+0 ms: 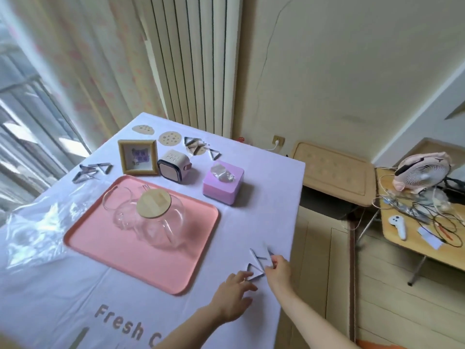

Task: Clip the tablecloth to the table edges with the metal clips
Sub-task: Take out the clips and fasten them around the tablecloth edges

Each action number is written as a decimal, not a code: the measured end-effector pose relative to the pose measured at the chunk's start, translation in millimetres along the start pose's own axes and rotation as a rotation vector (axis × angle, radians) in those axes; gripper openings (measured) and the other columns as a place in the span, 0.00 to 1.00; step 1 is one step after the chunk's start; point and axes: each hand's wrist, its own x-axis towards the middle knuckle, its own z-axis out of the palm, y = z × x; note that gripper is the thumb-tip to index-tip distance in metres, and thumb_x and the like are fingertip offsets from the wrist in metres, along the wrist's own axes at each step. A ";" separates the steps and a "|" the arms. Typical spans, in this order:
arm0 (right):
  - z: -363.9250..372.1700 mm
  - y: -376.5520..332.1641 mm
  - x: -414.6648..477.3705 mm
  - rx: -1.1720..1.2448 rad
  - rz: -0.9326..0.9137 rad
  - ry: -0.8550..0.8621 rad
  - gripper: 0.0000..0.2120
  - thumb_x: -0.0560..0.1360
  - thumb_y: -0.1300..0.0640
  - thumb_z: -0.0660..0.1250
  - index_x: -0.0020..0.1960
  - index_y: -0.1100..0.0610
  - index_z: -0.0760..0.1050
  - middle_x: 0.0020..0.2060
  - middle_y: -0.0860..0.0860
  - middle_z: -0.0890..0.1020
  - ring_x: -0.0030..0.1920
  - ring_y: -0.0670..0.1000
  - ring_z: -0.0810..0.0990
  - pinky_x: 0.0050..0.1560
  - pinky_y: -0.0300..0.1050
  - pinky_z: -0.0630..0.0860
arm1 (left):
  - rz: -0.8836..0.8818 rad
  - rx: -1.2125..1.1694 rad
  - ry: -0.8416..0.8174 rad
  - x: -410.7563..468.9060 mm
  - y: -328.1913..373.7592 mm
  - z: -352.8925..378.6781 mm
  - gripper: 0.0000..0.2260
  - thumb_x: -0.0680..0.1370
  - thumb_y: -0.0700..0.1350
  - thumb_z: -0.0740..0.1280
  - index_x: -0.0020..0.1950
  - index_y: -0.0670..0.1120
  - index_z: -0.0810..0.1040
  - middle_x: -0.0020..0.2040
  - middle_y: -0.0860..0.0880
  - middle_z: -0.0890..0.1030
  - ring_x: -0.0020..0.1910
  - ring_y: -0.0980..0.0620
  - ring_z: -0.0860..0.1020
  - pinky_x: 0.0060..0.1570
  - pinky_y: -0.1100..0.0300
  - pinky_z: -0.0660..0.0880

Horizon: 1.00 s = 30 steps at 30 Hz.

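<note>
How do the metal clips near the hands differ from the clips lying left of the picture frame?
The near clips lie by the tablecloth's right edge, on the near side; the left clips lie by the left edge, farther back. The left hand and right hand touch the near clips; nothing touches the left clips. Both are triangular clips lying loose on the tablecloth, none on an edge.

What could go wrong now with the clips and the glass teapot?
The clips lie near the table edge by the right hand; a nudge might drop one. The metal could pinch a finger. Tugging the tablecloth might shake the teapot on its tray.
</note>
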 end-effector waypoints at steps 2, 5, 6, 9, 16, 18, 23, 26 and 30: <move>-1.0 -1.8 7.2 -0.085 -0.051 -0.092 0.08 0.72 0.65 0.64 0.50 0.58 0.75 0.49 0.56 0.78 0.48 0.55 0.76 0.42 0.40 0.65 | -0.058 0.080 0.003 6.2 7.8 7.5 0.22 0.75 0.51 0.58 0.69 0.50 0.69 0.75 0.52 0.58 0.71 0.48 0.60 0.66 0.52 0.63; -7.2 -5.7 16.5 -0.139 -0.194 -0.273 0.09 0.74 0.62 0.64 0.53 0.57 0.76 0.50 0.52 0.77 0.46 0.49 0.73 0.36 0.30 0.65 | -0.171 0.112 0.075 14.5 18.2 18.9 0.24 0.77 0.46 0.61 0.72 0.48 0.63 0.75 0.51 0.56 0.71 0.48 0.58 0.66 0.54 0.62; -10.4 -7.9 20.3 -0.129 -0.227 -0.329 0.10 0.74 0.63 0.64 0.55 0.58 0.76 0.50 0.51 0.76 0.46 0.48 0.73 0.36 0.27 0.65 | -0.215 0.107 0.110 17.3 21.5 22.1 0.24 0.77 0.46 0.61 0.73 0.47 0.62 0.75 0.51 0.56 0.71 0.48 0.58 0.65 0.55 0.62; -19.4 -14.3 32.0 -0.105 -0.282 -0.417 0.09 0.73 0.65 0.66 0.51 0.55 0.75 0.48 0.51 0.76 0.46 0.48 0.73 0.39 0.31 0.64 | -0.353 0.058 0.235 24.6 28.9 26.2 0.26 0.76 0.45 0.61 0.73 0.47 0.60 0.76 0.49 0.53 0.71 0.47 0.58 0.65 0.56 0.63; -35.4 -12.1 43.5 -0.108 -0.356 -0.407 0.09 0.71 0.68 0.67 0.43 0.54 0.74 0.44 0.53 0.78 0.45 0.50 0.76 0.43 0.34 0.66 | -0.543 -0.035 0.401 12.5 38.0 37.3 0.29 0.77 0.45 0.60 0.76 0.45 0.52 0.76 0.44 0.37 0.73 0.43 0.53 0.67 0.56 0.63; -38.2 -9.2 45.6 -0.130 -0.379 -0.441 0.10 0.71 0.67 0.67 0.41 0.53 0.73 0.44 0.54 0.79 0.45 0.51 0.77 0.44 0.36 0.67 | -0.584 -0.046 0.371 5.3 43.9 49.2 0.31 0.77 0.45 0.59 0.76 0.44 0.48 0.75 0.42 0.35 0.75 0.41 0.48 0.71 0.56 0.55; -39.2 -10.0 59.3 -0.167 -0.404 -0.494 0.05 0.73 0.65 0.66 0.45 0.56 0.76 0.46 0.54 0.81 0.47 0.50 0.78 0.45 0.38 0.67 | -0.598 0.006 0.177 3.4 66.1 76.2 0.36 0.77 0.51 0.62 0.77 0.41 0.44 0.76 0.42 0.36 0.75 0.40 0.38 0.71 0.39 0.45; -41.2 -16.5 67.9 -0.185 -0.393 -0.533 0.04 0.73 0.64 0.66 0.47 0.57 0.77 0.46 0.54 0.81 0.49 0.51 0.77 0.44 0.39 0.68 | -0.552 0.065 0.036 7.2 71.7 91.3 0.50 0.56 0.68 0.72 0.67 0.37 0.66 0.74 0.41 0.62 0.68 0.43 0.71 0.51 0.36 0.74; -44.8 -26.5 80.3 -0.279 -0.473 -0.618 0.07 0.73 0.64 0.67 0.48 0.54 0.74 0.49 0.53 0.79 0.49 0.50 0.76 0.47 0.37 0.67 | -0.600 0.113 0.140 21.9 70.3 92.4 0.51 0.48 0.74 0.68 0.62 0.45 0.68 0.70 0.46 0.67 0.62 0.49 0.75 0.42 0.49 0.80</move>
